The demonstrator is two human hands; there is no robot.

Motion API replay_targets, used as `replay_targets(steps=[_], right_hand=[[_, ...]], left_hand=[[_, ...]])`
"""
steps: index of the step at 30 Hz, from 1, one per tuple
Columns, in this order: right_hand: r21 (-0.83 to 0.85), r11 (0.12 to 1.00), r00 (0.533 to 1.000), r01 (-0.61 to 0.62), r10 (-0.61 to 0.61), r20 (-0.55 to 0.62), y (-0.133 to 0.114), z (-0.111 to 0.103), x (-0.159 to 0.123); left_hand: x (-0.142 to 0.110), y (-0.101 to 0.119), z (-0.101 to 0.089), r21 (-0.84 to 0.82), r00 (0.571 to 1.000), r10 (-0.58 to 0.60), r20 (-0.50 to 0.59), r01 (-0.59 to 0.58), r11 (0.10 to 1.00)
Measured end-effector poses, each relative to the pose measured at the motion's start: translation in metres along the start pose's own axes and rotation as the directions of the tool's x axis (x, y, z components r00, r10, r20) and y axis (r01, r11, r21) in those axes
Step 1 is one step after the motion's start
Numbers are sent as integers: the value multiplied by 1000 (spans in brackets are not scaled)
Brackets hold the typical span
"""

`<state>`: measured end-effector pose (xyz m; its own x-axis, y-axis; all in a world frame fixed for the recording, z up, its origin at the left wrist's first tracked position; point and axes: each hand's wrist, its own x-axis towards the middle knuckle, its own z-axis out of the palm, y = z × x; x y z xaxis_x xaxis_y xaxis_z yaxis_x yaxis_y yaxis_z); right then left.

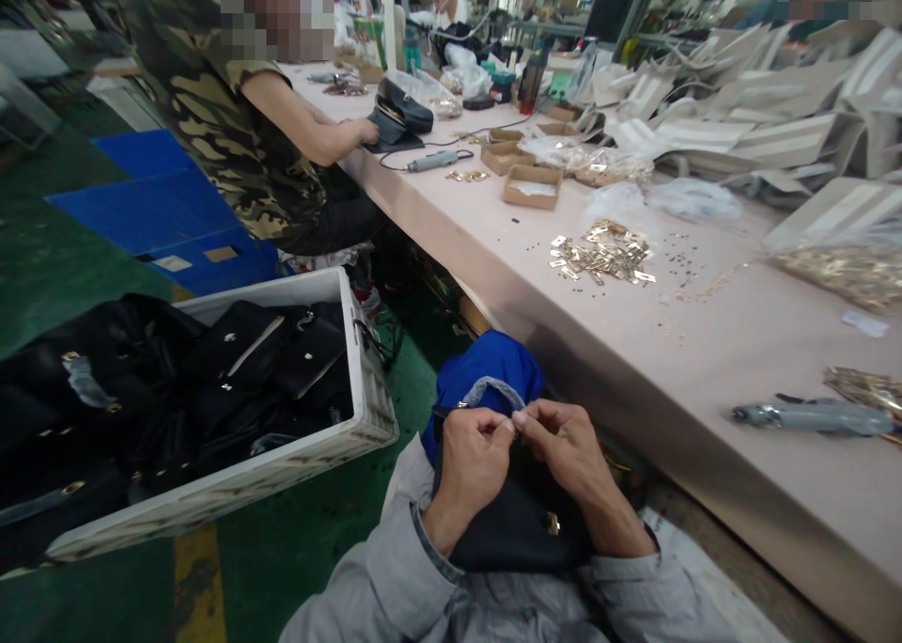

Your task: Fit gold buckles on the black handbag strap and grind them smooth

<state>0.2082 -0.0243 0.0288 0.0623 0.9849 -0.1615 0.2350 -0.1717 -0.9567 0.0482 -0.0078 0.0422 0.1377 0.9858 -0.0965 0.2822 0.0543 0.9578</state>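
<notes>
A black handbag (518, 521) with a small gold clasp rests on my lap below the table edge. My left hand (471, 460) is closed on the bag's upper edge, fingers pinched near its grey-wrapped handle (493, 391). My right hand (564, 446) is closed too, pinching the same spot from the right, fingertips almost meeting the left's. A blue cloth (486, 366) lies just beyond the bag.
A white crate (366, 380) full of black bags stands on the green floor at left. A long pink table (705, 342) carries gold metal fittings (606, 253), small cardboard boxes (532, 185), a grey electric screwdriver (810, 417) and cream bags. A person in camouflage works on a black bag farther along.
</notes>
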Motion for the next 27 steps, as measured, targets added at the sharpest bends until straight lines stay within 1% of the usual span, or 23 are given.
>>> replay_targets(steps=[3,5,7,9,12,15,17,21,24,27], right_hand=[[-14,999,998,-30,29,-53,6,2,3],[51,996,996,-71,73,-51,9,2,5],[127,986,993,-109,113,-21,10,1,7],[145,983,994,-113,110,24,8,-1,7],[78,995,994,-68,61,93,4,-8,4],[16,999,992,-28,25,126,4,-12,1],[-32,999,994,-14,17,108,4,-12,0],[-107,994,999,-23,26,27,2,-6,0],[-129,989,997,-72,66,-48,-1,2,3],[-129,982,989,-136,126,-82,-1,8,8]], left_hand=[[0,-3,-3,-37,995,9,103,-5,999],[0,-4,-6,-54,986,15,163,-6,999],[0,-3,-8,-89,981,18,195,-1,996],[0,-2,-8,-129,981,-2,194,27,991],[1,-4,-6,-155,985,-63,158,88,984],[4,-8,-5,-182,986,-59,156,87,979],[4,-10,-5,-197,985,-48,168,81,977],[5,-11,-5,-191,984,-65,164,96,977],[4,-10,-4,-143,988,-66,142,87,986],[5,-12,-3,-98,989,-66,131,80,992]])
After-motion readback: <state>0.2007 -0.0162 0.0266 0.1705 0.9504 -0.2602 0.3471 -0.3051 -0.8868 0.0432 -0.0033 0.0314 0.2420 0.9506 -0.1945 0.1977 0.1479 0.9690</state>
